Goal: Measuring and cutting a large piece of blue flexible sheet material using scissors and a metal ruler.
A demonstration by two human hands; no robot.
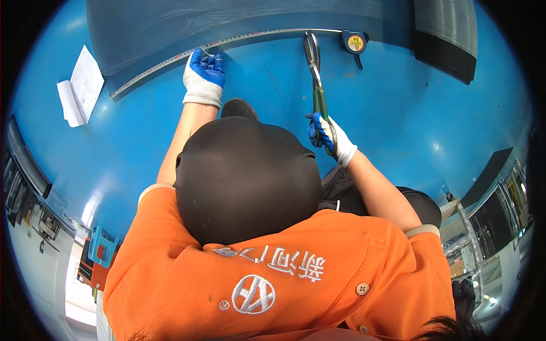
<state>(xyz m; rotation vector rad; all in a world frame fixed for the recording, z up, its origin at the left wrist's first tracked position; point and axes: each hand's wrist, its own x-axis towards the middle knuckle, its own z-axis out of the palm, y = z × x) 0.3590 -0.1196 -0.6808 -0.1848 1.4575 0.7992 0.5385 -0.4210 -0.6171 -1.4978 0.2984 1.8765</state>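
My left hand, in a white glove with blue coating, is beside the edge of a dark grey sheet. Its fingers are curled, and a thin whitish bit, too small to name, shows at their tips. A tape measure with a blue case and yellow face lies at the sheet's edge, its blade drawn out leftward along that edge. Gloved alike, my right hand grips the green handles of metal shears. Their blades point away from me, the tips close to the tape blade, and look closed.
Blue floor stretches around the sheet. White papers lie at the left, and another dark piece lies far right. My bent black-clad knee fills the middle. A blue stool stands lower left; shelving is lower right.
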